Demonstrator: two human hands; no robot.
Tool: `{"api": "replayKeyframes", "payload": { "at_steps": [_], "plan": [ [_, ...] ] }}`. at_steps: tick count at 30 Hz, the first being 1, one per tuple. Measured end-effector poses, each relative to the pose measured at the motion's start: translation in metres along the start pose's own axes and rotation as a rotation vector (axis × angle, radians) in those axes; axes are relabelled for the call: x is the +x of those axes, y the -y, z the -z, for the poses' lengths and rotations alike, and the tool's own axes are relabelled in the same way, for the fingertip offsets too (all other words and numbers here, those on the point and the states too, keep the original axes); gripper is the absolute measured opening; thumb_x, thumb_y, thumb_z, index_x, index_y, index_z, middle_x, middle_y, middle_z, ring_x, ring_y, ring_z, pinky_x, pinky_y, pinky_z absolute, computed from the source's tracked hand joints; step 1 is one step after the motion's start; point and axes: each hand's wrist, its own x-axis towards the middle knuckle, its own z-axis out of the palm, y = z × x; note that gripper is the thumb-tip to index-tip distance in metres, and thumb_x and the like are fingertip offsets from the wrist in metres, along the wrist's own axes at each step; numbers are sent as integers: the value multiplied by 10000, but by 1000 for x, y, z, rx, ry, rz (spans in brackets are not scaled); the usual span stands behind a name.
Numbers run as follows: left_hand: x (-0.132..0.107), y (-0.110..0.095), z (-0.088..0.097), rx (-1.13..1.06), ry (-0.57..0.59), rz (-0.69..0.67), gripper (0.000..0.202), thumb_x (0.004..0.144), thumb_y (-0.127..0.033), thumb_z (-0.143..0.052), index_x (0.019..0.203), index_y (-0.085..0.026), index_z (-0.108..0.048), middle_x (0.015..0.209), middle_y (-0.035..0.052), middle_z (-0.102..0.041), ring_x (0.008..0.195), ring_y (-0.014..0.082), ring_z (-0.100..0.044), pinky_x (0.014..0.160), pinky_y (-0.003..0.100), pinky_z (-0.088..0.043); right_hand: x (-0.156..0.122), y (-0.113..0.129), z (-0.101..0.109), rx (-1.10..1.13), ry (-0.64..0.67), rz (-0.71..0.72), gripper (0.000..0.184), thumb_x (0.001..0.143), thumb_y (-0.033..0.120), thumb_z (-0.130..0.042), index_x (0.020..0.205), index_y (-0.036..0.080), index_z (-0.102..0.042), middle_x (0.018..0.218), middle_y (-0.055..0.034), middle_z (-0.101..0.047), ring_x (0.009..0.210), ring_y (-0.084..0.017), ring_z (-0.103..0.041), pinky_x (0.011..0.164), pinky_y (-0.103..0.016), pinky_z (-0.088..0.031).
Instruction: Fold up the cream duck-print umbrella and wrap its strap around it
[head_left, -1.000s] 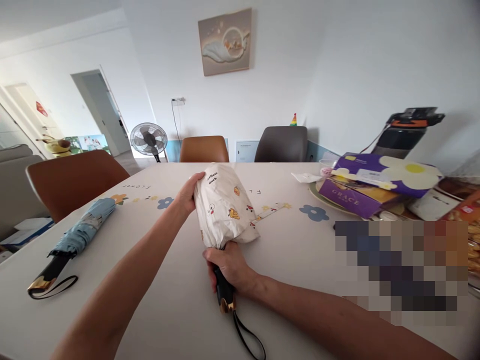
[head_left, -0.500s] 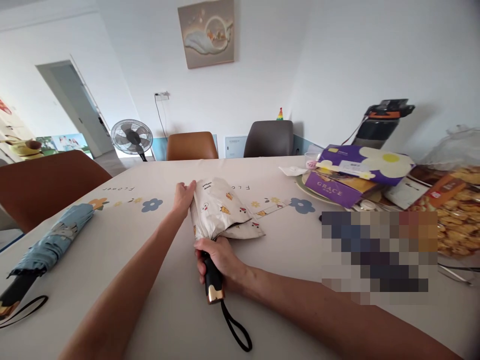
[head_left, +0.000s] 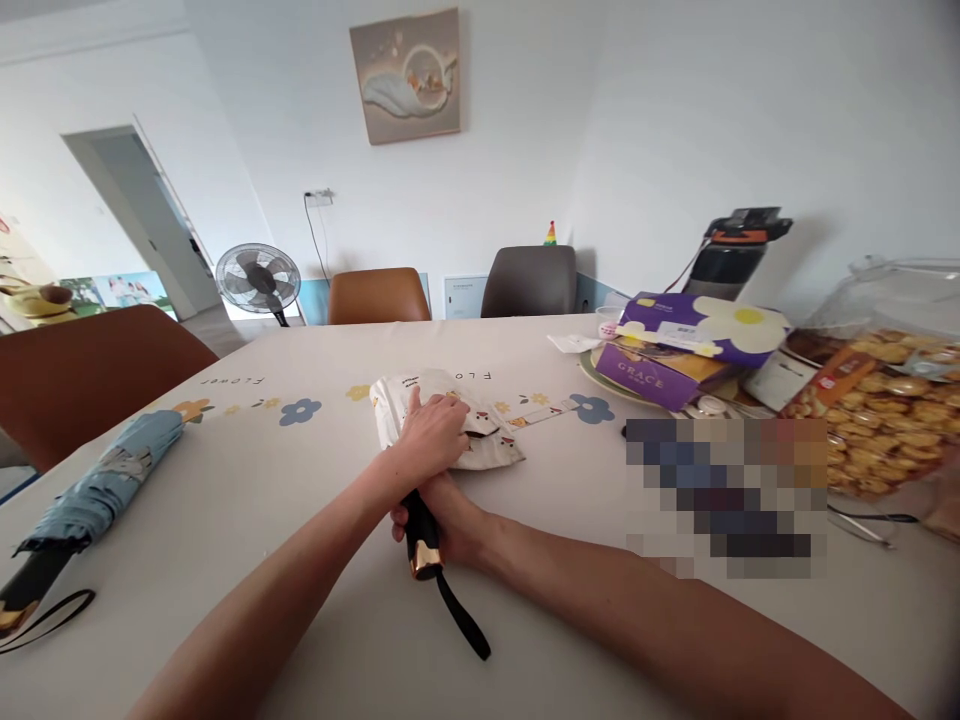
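Note:
A cream umbrella with small printed figures lies loosely folded in front of me, its canopy fabric spread towards the far side. Its black handle with a gold end points at me, and a black wrist strap hangs from it. My right hand is closed round the top of the handle, partly hidden under my left wrist. Across the canopy rests my left hand, palm down, thumb apart and fingers laid over the fabric.
A folded blue umbrella lies at the left. On the right are a purple box, a dark bottle, a clear container of biscuits and a blurred-out patch. Chairs stand round the table.
My left hand has left the canopy's far left edge and come nearer and rightward onto the fabric. My right hand keeps its hold on the handle. The view has shifted slightly.

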Motion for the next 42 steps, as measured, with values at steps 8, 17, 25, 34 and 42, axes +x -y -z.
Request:
{"api": "replayKeyframes", "payload": {
  "at_steps": [8, 17, 25, 34, 42],
  "plan": [
    [0, -6, 4, 232, -151, -4, 295, 765, -4, -360, 855, -167, -590, 960, 127, -617, 959, 262, -540, 982, 460, -280, 3, 0, 1, -3, -27, -24, 123, 755, 213, -454, 670, 154, -520, 449, 9, -511, 366, -109, -479, 377, -213, -392],
    [-6, 18, 39, 40, -569, 318, 368, 816, -130, -423, 1154, -236, -522, 1127, 81, -591, 974, 248, -547, 685, 317, -412, 3, -2, 5, 45, -11, -13, 122, 748, 133, -519, 629, 141, -496, 486, 28, -481, 392, -86, -454, 407, -233, -464],
    [-51, 62, 62, -340, -781, 479, 415, 784, -191, -407, 1143, -276, -598, 804, 4, -625, 595, 140, -567, 614, 278, -453, 4, -3, 8, 31, 2, -30, 157, 776, 192, -546, 637, 148, -486, 453, 29, -475, 390, -79, -435, 404, -207, -433],
    [-96, 105, 29, -1186, -654, 736, 368, 559, -189, -514, 890, -174, -673, 858, 36, -634, 700, 150, -598, 511, 241, -527, -2, 3, 6, 40, -3, -18, 237, 808, 273, -605, 645, 152, -484, 508, 51, -446, 390, -50, -376, 374, -179, -387],
    [-106, 107, 22, -1379, -580, 758, 323, 541, -173, -563, 845, -168, -674, 826, 36, -651, 700, 139, -592, 538, 226, -529, -6, 7, 6, 67, 0, -25, 269, 792, 351, -636, 706, 171, -456, 568, 58, -440, 389, -40, -356, 360, -178, -359]
  ]
}}
